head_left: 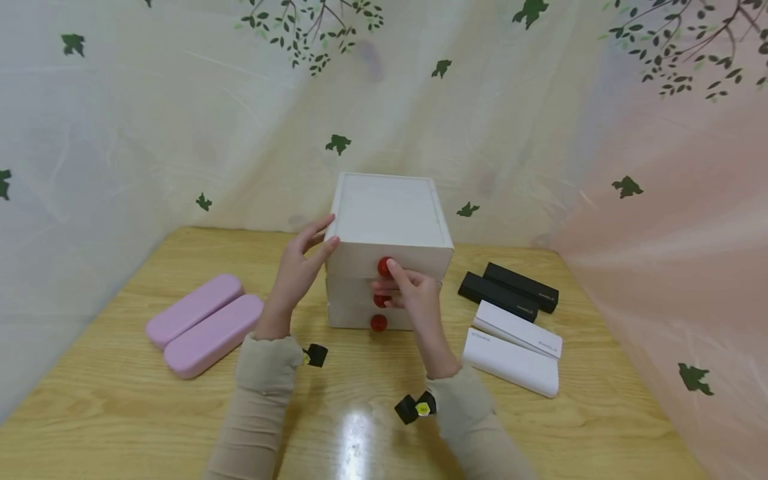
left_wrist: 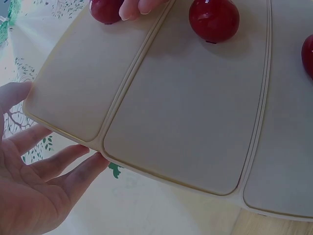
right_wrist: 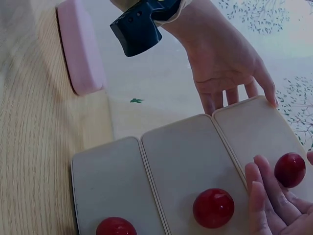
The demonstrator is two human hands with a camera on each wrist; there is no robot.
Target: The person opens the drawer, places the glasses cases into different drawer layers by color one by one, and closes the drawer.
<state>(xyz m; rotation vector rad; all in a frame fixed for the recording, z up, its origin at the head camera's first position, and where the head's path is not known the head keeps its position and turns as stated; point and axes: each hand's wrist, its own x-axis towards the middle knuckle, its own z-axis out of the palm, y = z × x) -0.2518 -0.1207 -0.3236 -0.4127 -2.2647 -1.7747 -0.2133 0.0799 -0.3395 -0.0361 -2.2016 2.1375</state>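
A small white drawer cabinet (head_left: 390,210) stands on the table, with three drawers stacked on its front and a round red knob on each. My left hand (head_left: 297,267) steadies its upper left corner, thumb by the front edge and spread, fairly straight fingers along the side. My right hand (head_left: 420,300) pinches the top red knob (head_left: 384,267) between thumb and fingers. In the right wrist view the fingers lie just below that knob (right_wrist: 290,170). The middle knob (left_wrist: 214,19) and bottom knob (head_left: 379,323) are untouched. All three drawers look closed.
Two pink oblong cases (head_left: 210,337) lie to the left on the wooden table (head_left: 336,427). At the right are two black oblong boxes (head_left: 501,297) and two white ones (head_left: 510,363). A leaf-printed curtain (head_left: 270,133) hangs close behind the cabinet.
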